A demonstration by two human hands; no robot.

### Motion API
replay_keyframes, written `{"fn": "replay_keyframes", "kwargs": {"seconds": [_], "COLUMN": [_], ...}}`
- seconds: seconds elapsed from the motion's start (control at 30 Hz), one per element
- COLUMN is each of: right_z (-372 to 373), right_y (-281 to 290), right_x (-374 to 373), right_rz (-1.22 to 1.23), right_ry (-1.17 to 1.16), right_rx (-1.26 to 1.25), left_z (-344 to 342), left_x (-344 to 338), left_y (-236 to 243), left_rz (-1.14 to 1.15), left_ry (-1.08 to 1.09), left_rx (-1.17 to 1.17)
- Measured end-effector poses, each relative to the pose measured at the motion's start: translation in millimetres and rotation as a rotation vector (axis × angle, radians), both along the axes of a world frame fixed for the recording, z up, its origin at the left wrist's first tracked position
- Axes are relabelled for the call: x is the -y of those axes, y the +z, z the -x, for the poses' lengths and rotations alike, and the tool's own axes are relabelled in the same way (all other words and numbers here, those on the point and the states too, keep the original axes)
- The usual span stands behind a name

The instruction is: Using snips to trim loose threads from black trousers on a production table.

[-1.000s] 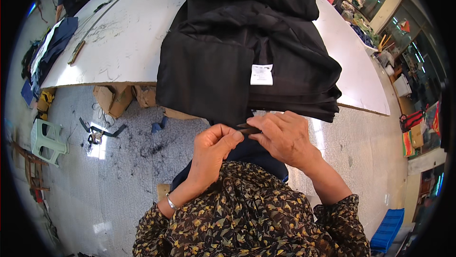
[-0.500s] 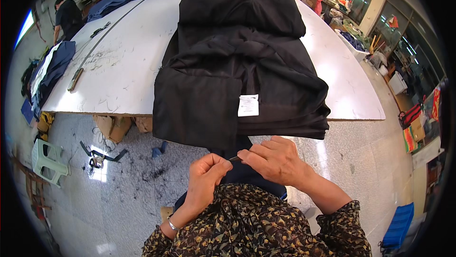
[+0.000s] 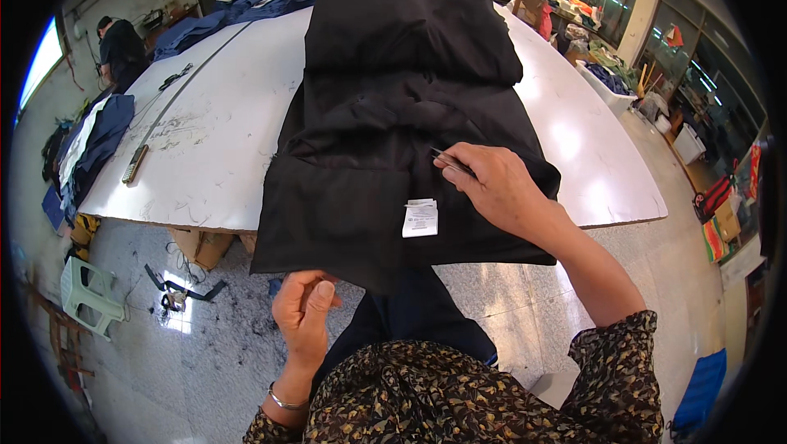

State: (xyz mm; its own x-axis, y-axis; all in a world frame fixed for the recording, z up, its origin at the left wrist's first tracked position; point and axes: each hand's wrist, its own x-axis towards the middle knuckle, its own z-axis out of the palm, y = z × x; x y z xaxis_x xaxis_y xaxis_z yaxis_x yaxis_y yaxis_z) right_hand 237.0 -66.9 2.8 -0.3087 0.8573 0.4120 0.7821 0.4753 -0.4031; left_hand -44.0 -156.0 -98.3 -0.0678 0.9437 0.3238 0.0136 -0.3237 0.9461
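Note:
A stack of folded black cloth pieces [image 3: 410,42] hangs over the table's near edge, with a square flap [image 3: 328,214] at its left front. A white label [image 3: 420,218] lies on the cloth near the lower middle. My right hand [image 3: 500,186] is closed around thin, dark, pointed tweezers [image 3: 455,162], above the cloth and right of the label. Below the flap's lower left edge is my left hand [image 3: 303,313], loosely curled with the thumb apart and nothing visible in it. Its fingertips are close to the hem; whether they touch it I cannot tell.
The white table [image 3: 205,149] carries a long ruler-like strip with a handle [image 3: 135,163] and stacks of blue cloth [image 3: 262,1]. A pale green stool [image 3: 90,296] stands left on the floor. Another person [image 3: 121,50] bends at the far left. A blue crate [image 3: 701,387] is at lower right.
My hands have come apart from the small dark tool they both held. The right hand has carried it up over the cloth; the left has moved down and left, below the flap.

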Motion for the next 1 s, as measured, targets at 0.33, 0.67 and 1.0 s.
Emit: {"fn": "replay_keyframes", "kwargs": {"seconds": [0.33,0.67,1.0], "right_z": [27.0,-8.2,-29.3], "right_y": [21.5,12.8,-43.8], "right_x": [-101.0,-171.3,-213.7], "right_rz": [0.235,0.028,-0.017], "right_ry": [-0.187,-0.318,-0.300], "right_rx": [0.060,0.002,-0.304], "left_z": [-44.4,-73.5,-66.9], "left_x": [-131.3,-253.7,-311.4], "left_y": [85.0,94.6,82.3], "left_rz": [-0.447,-0.394,-0.175], "left_ry": [-0.180,-0.035,0.007], "left_rx": [-0.770,-1.297,-1.535]}}
